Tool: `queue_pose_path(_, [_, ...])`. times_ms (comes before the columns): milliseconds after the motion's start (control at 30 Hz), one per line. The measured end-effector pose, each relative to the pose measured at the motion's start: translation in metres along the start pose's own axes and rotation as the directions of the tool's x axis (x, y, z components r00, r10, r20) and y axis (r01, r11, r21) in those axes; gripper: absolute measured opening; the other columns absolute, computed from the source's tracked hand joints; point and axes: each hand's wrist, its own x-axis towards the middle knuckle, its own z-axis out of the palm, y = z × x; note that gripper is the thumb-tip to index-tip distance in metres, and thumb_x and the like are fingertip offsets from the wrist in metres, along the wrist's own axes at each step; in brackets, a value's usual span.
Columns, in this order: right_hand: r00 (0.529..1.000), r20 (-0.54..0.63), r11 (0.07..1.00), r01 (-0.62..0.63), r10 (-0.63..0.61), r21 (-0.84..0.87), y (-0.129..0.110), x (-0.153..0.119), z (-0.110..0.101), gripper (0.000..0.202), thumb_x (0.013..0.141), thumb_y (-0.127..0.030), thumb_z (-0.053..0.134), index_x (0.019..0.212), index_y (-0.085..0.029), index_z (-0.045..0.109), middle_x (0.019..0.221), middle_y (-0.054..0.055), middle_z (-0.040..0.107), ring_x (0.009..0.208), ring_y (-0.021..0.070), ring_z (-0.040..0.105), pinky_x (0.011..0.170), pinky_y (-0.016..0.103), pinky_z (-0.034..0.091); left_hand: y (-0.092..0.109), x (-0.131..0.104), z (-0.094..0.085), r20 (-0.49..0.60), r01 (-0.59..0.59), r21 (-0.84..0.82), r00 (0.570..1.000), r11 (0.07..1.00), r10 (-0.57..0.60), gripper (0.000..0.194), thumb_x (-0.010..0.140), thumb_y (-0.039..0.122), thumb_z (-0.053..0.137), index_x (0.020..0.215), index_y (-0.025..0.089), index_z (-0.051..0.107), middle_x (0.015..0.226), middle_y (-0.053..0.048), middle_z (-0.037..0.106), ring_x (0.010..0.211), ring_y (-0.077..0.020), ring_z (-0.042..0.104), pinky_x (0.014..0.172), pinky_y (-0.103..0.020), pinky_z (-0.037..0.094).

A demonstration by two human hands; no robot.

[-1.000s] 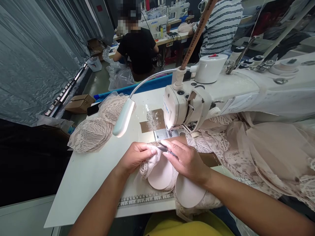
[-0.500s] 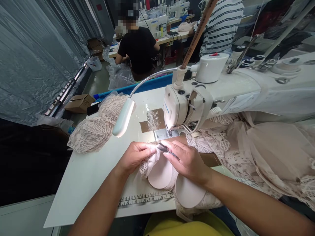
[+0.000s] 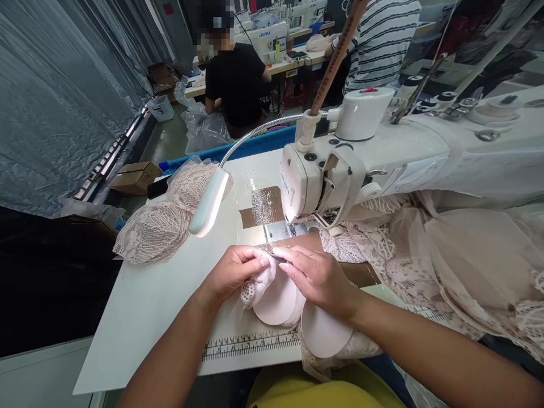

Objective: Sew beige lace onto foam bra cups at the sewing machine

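Observation:
My left hand pinches the edge of a pale lace bra between thumb and fingers, just in front of the needle area. Small dark thread snips are in my right hand, closed around them, with the tips at the pinched lace edge. One smooth cup lies below my hands; the other cup hangs near the table's front edge, partly under my right wrist. The white sewing machine stands right behind my hands. My right fingers hide most of the snips.
Stacked lace cups lie at the left of the white table. A lamp on a bent neck hangs over the table. Lace and mesh fabric heaps at the right. A co-worker in black sits beyond.
The snips' blades, parted before, now look closed together at the lace edge. My right fingers have drawn in slightly; my left hand has barely moved.

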Motion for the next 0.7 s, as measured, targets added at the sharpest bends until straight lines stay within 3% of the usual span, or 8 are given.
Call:
queue_pose_path(100, [0.993, 0.03, 0.993, -0.113, 0.112, 0.045, 0.001, 0.001, -0.001, 0.026, 0.09, -0.022, 0.049, 0.113, -0.016, 0.06, 0.088, 0.006, 0.069, 0.078, 0.0162, 0.064, 0.07, 0.029, 0.054, 0.003, 0.001, -0.002, -0.068, -0.008, 0.002, 0.998, 1.0, 0.008, 0.012, 0.074, 0.024, 0.063, 0.071, 0.012, 0.064, 0.073, -0.003, 0.062, 0.061, -0.0099, 0.051, 0.055, -0.02, 0.038])
queue_pose_path(167, [0.969, 0.075, 0.972, -0.236, 0.234, 0.016, 0.002, 0.002, -0.002, 0.037, 0.086, -0.029, 0.055, 0.12, -0.016, 0.056, 0.085, 0.005, 0.069, 0.073, 0.0168, 0.065, 0.065, 0.029, 0.054, 0.005, 0.001, -0.005, -0.104, -0.005, -0.021, 0.995, 1.0, 0.003, 0.01, 0.072, 0.021, 0.059, 0.067, 0.013, 0.062, 0.084, -0.004, 0.064, 0.065, -0.011, 0.053, 0.055, -0.02, 0.039])
queue_pose_path(233, [0.93, 0.122, 0.938, -0.345, 0.346, -0.029, 0.004, 0.004, -0.004, 0.05, 0.081, -0.035, 0.062, 0.127, -0.017, 0.052, 0.08, 0.003, 0.069, 0.07, 0.0177, 0.064, 0.059, 0.028, 0.052, 0.004, 0.002, -0.01, -0.103, 0.016, -0.066, 0.994, 0.998, -0.023, 0.009, 0.069, 0.019, 0.056, 0.062, 0.013, 0.057, 0.078, -0.003, 0.063, 0.06, -0.0103, 0.051, 0.052, -0.02, 0.037])
queue_pose_path(333, [0.888, 0.209, 0.91, -0.415, 0.409, -0.019, 0.006, 0.008, -0.005, 0.024, 0.082, -0.031, 0.059, 0.103, -0.02, 0.064, 0.072, 0.0, 0.065, 0.067, 0.0165, 0.06, 0.055, 0.027, 0.046, 0.001, 0.002, -0.016, -0.085, 0.051, -0.119, 0.994, 0.992, -0.062, 0.006, 0.067, 0.017, 0.053, 0.061, 0.015, 0.053, 0.058, 0.002, 0.053, 0.049, -0.0079, 0.042, 0.047, -0.019, 0.031])
queue_pose_path(367, [0.875, 0.248, 0.903, -0.43, 0.415, 0.005, 0.006, 0.009, -0.006, 0.012, 0.083, -0.029, 0.057, 0.087, -0.02, 0.064, 0.068, -0.001, 0.062, 0.064, 0.0153, 0.058, 0.054, 0.026, 0.043, 0.0, 0.002, -0.018, -0.078, 0.058, -0.13, 0.995, 0.99, -0.069, 0.004, 0.066, 0.016, 0.052, 0.062, 0.015, 0.052, 0.055, 0.003, 0.05, 0.048, -0.008, 0.041, 0.046, -0.019, 0.03])
queue_pose_path(467, [0.845, 0.332, 0.88, -0.468, 0.42, 0.08, 0.006, 0.012, -0.007, 0.025, 0.084, -0.024, 0.053, 0.06, -0.019, 0.048, 0.058, -0.003, 0.05, 0.056, 0.0128, 0.049, 0.051, 0.025, 0.037, 0.002, -0.001, -0.023, -0.024, 0.047, -0.106, 0.998, 0.993, -0.05, 0.004, 0.067, 0.013, 0.05, 0.068, 0.016, 0.053, 0.064, 0.001, 0.055, 0.056, -0.0101, 0.048, 0.052, -0.021, 0.036])
queue_pose_path(600, [0.919, 0.274, 0.914, -0.345, 0.283, 0.213, 0.004, 0.013, -0.007, 0.02, 0.081, -0.021, 0.057, 0.063, -0.019, 0.047, 0.073, 0.001, 0.053, 0.069, 0.0143, 0.052, 0.062, 0.027, 0.042, 0.014, -0.007, -0.025, 0.05, -0.038, 0.165, 0.998, 0.986, 0.03, 0.04, 0.069, 0.017, 0.066, 0.108, 0.017, 0.056, 0.106, -0.008, 0.062, 0.092, -0.0183, 0.057, 0.076, -0.027, 0.044])
queue_pose_path(700, [0.935, 0.297, 0.915, -0.282, 0.195, 0.29, 0.001, 0.011, -0.005, 0.017, 0.083, -0.018, 0.055, 0.066, -0.018, 0.05, 0.073, 0.001, 0.055, 0.069, 0.0133, 0.052, 0.063, 0.026, 0.042, 0.019, -0.009, -0.018, 0.033, -0.107, 0.388, 0.994, 0.916, 0.102, 0.062, 0.066, 0.022, 0.076, 0.122, 0.018, 0.051, 0.109, -0.009, 0.061, 0.1, -0.0212, 0.055, 0.084, -0.029, 0.043])
